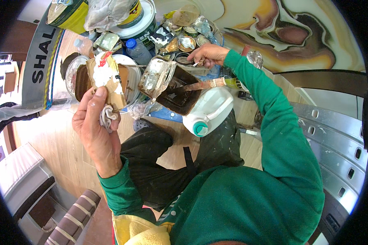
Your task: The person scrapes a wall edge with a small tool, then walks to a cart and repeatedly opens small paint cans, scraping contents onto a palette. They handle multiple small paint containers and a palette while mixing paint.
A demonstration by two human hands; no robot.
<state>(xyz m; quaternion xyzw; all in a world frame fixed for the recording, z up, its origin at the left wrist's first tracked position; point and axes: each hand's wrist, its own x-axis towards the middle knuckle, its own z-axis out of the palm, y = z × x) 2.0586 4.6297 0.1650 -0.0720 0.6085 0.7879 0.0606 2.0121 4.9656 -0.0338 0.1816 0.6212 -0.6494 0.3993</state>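
In my left hand (95, 128), thumb on top, is a piece of cardboard (113, 96) smeared with white paste and a little red. A crumpled whitish rag (107, 118) is tucked in the same hand's fingers. My right hand (210, 55) reaches over the cluster of open cans (187, 43), its fingers closed round something small and pale that I cannot make out. Below it, a paintbrush (206, 85) with a greenish handle lies across a brown-stained tray (173, 103). Nearer to me leans a white plastic jug (216, 109) with a green cap.
A blue-capped bottle (135, 51), a white-lidded bucket (141, 20) and a yellow-black bucket (71, 17) stand at the far left. A patterned glossy panel (282, 32) rises behind the cans. At the right is a slotted metal plank (327, 139); a striped cushion (75, 216) sits at lower left.
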